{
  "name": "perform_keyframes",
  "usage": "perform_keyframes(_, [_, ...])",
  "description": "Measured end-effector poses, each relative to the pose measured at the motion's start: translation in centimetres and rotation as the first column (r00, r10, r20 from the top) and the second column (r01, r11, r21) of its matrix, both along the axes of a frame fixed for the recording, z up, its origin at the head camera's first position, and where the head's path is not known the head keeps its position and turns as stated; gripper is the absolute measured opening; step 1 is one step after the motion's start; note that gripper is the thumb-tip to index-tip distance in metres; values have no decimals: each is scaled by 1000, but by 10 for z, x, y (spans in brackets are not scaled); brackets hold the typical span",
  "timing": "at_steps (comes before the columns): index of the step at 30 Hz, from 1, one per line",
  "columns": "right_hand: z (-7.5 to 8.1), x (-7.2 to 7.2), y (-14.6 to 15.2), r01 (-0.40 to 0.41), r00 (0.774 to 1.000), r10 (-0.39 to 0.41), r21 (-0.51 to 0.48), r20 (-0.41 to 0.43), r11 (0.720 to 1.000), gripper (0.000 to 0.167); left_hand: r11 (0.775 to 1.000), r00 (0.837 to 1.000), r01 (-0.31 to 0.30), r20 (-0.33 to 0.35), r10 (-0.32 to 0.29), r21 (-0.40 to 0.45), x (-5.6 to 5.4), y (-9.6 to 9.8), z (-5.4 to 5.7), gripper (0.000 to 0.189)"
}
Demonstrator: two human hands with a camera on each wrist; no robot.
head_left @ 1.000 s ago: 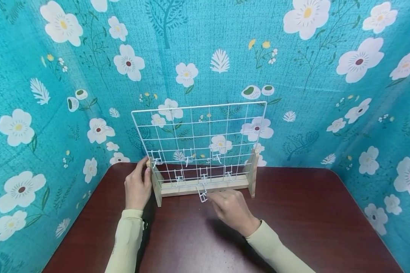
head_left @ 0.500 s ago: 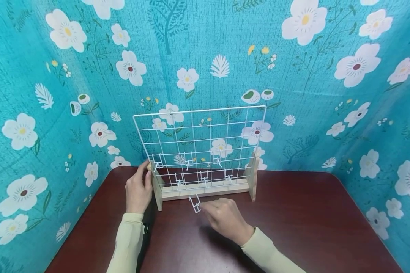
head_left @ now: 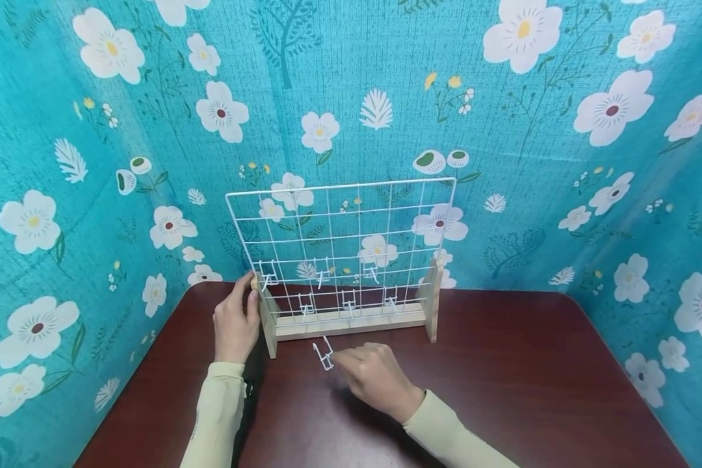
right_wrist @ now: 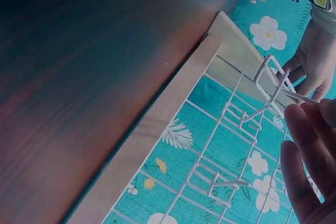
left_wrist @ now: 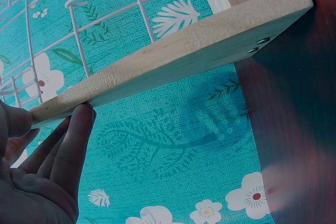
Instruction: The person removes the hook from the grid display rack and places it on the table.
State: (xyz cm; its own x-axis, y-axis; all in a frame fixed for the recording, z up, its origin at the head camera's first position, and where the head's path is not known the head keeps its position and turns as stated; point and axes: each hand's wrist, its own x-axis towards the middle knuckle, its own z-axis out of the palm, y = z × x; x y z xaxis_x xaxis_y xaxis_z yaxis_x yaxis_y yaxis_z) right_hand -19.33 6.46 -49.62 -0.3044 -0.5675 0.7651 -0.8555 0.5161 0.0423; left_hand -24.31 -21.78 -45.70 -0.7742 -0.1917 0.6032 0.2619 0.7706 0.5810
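A white wire grid panel (head_left: 359, 185) stands upright in a light wooden stand (head_left: 357, 323). My left hand (head_left: 236, 327) grips the upper end of the stand's left side board (head_left: 267, 322); in the left wrist view, thumb and fingers (left_wrist: 73, 148) lie on either side of the board. In front of the stand, my right hand (head_left: 377, 378) pinches a white wire hook (head_left: 327, 364) by its prong, its two bent arms pointing away toward the grid. The right wrist view shows the hook's frame (right_wrist: 275, 94) apart from the grid. Several similar hooks hang on the grid in two rows.
The stand rests on a dark red-brown table (head_left: 532, 377) with rounded back corners. A teal curtain with white flowers (head_left: 503, 162) surrounds the table behind and at both sides. The stand's right side board (head_left: 433, 305) rises beyond my right hand.
My right hand has moved left and nearer the front with the hook, which now appears below the stand's front bar rather than overlapping it. My left hand keeps its grip on the side board.
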Motion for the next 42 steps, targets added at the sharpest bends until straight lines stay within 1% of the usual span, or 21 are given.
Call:
perform_keyframes(10, [-4,-1,-6,10,999,-10,5,30,1000,19,1000,1000,-8,23,8,-4,0,-2,0,42])
perform_keyframes(15, [-3,-2,-9,11,999,-11,7,51,1000,18,1000,1000,-5,12,5,-4,-1,-2,0,42])
perform_keyframes(23, [-5,-2,-17,11,998,-10,-11,61,1000,18,1000,1000,2,-6,-2,-5,-1,-2,0,41])
perform_keyframes(28, [-4,-2,-24,16,996,-15,-15,83,1000,13,1000,1000,4,-11,-4,-8,-1,-2,1,41])
perform_keyframes(32, [-1,-2,-29,15,995,-13,-19,100,1000,13,1000,1000,4,-18,-4,-6,-2,-2,4,40])
perform_keyframes(42, [-6,-3,-35,13,994,-10,-30,109,999,9,1000,1000,-8,16,8,-2,-2,-2,0,42])
